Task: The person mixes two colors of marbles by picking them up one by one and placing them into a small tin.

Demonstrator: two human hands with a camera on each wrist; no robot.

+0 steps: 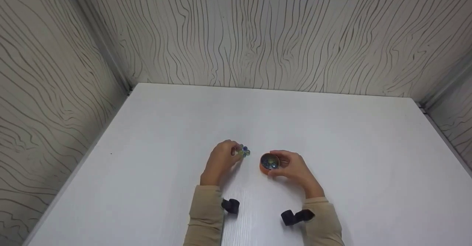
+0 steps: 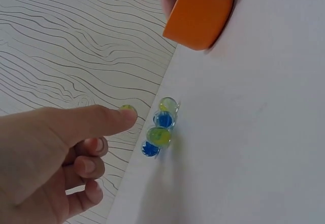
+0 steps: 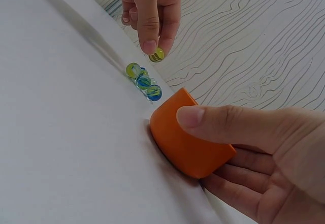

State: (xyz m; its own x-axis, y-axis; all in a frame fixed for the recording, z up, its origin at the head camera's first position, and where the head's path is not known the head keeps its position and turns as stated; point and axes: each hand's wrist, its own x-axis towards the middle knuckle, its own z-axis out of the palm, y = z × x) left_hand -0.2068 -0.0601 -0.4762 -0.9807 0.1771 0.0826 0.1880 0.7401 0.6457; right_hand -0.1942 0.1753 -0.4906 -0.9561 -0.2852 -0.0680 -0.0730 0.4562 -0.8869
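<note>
My left hand (image 1: 222, 159) pinches one yellow-green glass marble (image 3: 157, 55) between thumb and fingertips. Just past those fingertips, several blue and yellow-green marbles (image 2: 160, 135) lie bunched together on the white table. To their right, my right hand (image 1: 293, 167) grips a small orange bowl (image 3: 185, 137), thumb on the near side and fingers round the far side. The bowl stands upright on the table, and more marbles (image 1: 271, 163) show inside it in the head view. From the left wrist view only the bowl's outer wall is seen, its inside hidden.
The white table (image 1: 177, 120) spreads out round both hands. Wood-grain patterned panels (image 1: 254, 35) rise along its back and both sides. A black wrist camera (image 1: 231, 205) sits at the left sleeve, another black camera (image 1: 291, 217) at the right.
</note>
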